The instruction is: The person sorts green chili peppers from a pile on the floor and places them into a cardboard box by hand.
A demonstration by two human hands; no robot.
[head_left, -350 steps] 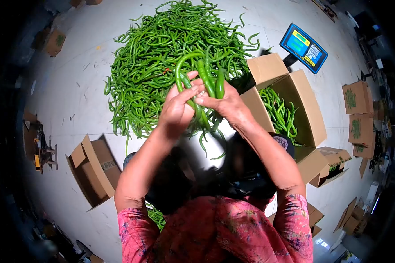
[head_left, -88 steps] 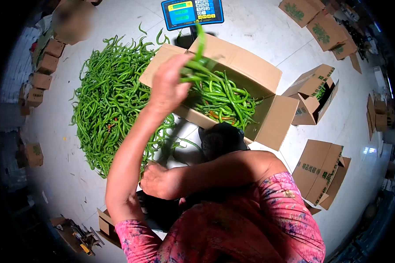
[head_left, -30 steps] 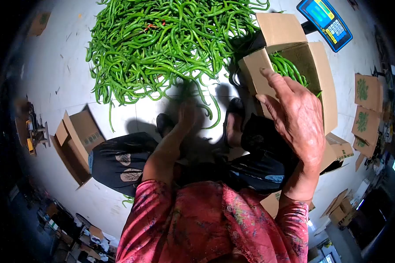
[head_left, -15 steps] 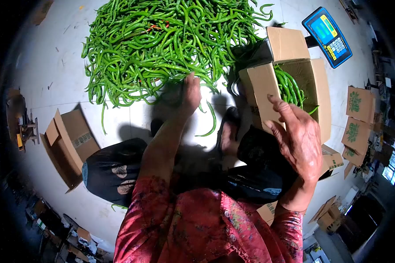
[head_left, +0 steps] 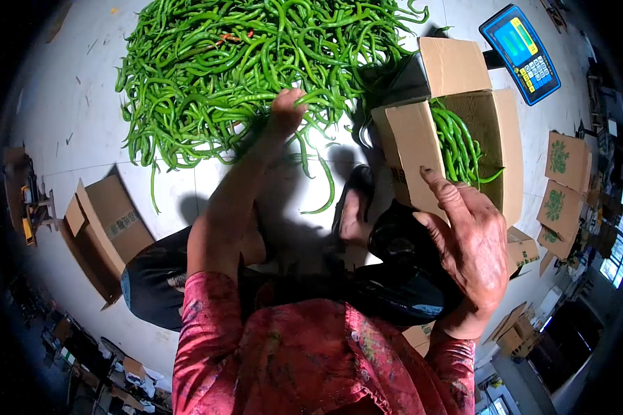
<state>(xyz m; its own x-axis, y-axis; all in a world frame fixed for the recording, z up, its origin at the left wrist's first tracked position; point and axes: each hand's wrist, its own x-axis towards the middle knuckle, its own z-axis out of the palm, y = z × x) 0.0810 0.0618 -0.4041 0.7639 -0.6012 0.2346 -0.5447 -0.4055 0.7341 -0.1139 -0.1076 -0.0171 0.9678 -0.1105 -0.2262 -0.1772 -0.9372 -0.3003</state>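
A big heap of long green chili peppers (head_left: 208, 76) lies on the pale floor in front of me. At its near edge is my left hand (head_left: 286, 113), its fingers curled round some peppers; how many is hidden. My right hand (head_left: 469, 238) hovers by the near side of an open cardboard box (head_left: 410, 149). Its thumb and index finger are apart, and nothing shows in it. Inside the box, a bundle of green chili peppers (head_left: 455, 142) lies along the left wall, with one pepper sticking out toward the right.
A blue scale display (head_left: 521, 54) stands behind the box. An open cardboard box (head_left: 111, 225) lies on the left. Printed cartons (head_left: 559, 187) stand on the far right. One loose pepper (head_left: 327, 190) lies near my feet.
My left hand has moved forward and slightly left into the heap's edge, and its fingers have closed on peppers. My right hand has stayed nearly in place beside the box.
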